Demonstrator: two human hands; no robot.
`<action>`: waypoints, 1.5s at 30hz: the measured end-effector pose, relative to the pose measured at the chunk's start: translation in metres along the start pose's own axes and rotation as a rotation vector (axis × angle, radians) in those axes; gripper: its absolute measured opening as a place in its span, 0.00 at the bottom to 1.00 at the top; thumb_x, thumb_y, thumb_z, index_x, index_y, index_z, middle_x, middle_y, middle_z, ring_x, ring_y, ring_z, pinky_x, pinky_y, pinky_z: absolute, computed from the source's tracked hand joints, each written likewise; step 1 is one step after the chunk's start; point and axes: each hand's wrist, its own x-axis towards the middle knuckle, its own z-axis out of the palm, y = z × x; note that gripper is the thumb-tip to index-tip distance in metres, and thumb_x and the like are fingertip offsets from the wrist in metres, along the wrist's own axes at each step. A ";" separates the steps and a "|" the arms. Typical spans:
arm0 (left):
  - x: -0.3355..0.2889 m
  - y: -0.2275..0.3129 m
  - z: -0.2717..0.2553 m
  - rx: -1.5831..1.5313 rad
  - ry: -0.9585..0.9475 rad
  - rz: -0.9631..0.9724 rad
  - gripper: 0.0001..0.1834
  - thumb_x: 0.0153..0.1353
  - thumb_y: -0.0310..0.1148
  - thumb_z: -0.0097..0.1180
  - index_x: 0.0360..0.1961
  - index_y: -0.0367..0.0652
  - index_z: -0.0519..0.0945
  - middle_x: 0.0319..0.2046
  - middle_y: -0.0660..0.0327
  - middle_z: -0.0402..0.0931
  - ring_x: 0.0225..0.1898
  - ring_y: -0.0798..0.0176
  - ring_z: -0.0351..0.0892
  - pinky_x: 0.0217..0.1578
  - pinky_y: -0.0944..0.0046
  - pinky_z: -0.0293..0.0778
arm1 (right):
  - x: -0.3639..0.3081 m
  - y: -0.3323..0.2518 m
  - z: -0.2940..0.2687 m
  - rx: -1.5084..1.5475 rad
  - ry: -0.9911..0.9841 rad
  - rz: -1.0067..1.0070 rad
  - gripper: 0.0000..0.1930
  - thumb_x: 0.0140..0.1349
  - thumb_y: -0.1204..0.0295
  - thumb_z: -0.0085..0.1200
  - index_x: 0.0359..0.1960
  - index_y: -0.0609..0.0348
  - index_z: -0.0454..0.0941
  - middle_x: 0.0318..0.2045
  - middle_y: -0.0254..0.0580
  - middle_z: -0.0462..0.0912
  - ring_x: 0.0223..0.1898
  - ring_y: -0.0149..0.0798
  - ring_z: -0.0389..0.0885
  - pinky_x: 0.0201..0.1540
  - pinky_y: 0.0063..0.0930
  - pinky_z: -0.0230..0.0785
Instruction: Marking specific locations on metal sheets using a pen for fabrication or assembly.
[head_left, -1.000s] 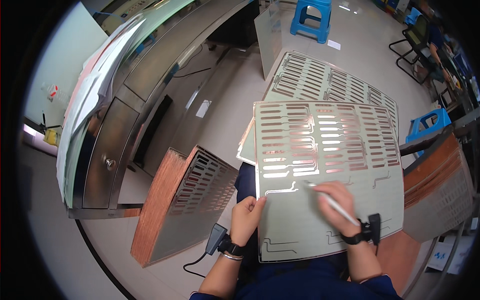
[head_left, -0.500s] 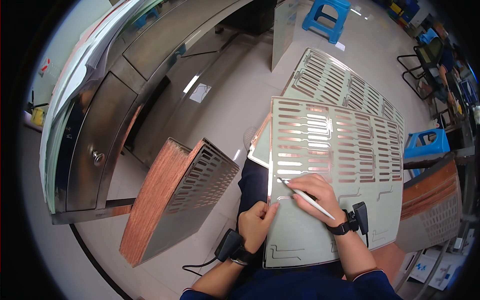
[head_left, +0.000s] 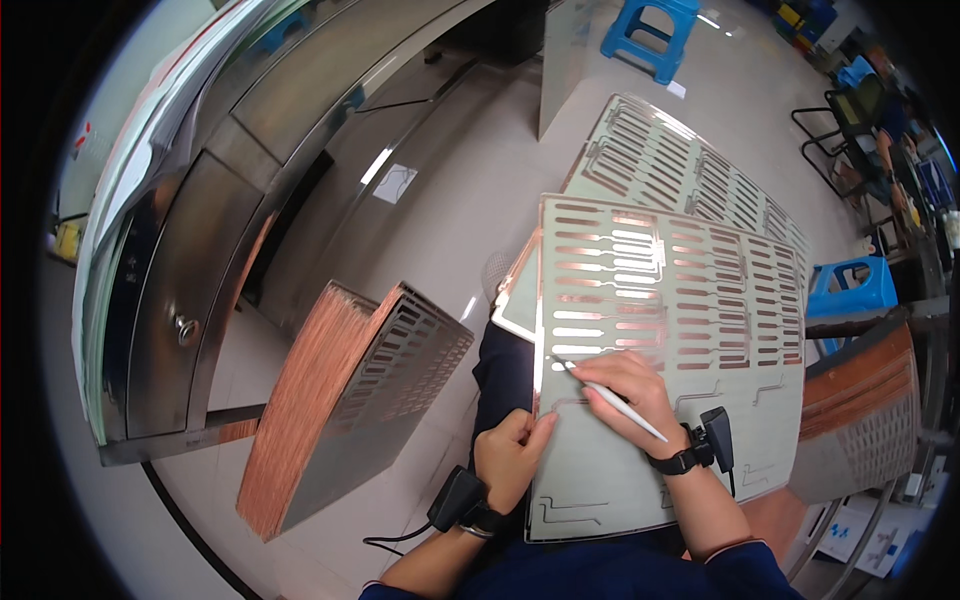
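Your right hand (head_left: 628, 388) grips a white pen-like tool (head_left: 628, 412), its dark tip near the left edge of the pale, copper-patterned panel (head_left: 620, 470); your left hand (head_left: 508, 452) has its thumb at that edge, fingers curled, though whether they clasp it you cannot tell; the panel lies over your lap, overlapping a second patterned panel (head_left: 640, 150) beyond; a copper-edged stack (head_left: 310, 400) stands to your left, near a metal desk (head_left: 190, 260)
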 end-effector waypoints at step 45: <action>0.066 -0.019 -0.013 0.342 0.165 0.402 0.14 0.72 0.31 0.53 0.53 0.32 0.78 0.49 0.54 0.70 0.48 0.59 0.73 0.52 0.62 0.70 | -0.326 0.023 -0.097 1.185 1.396 0.197 0.23 0.76 0.64 0.49 0.68 0.60 0.65 0.66 0.40 0.72 0.67 0.39 0.69 0.71 0.38 0.60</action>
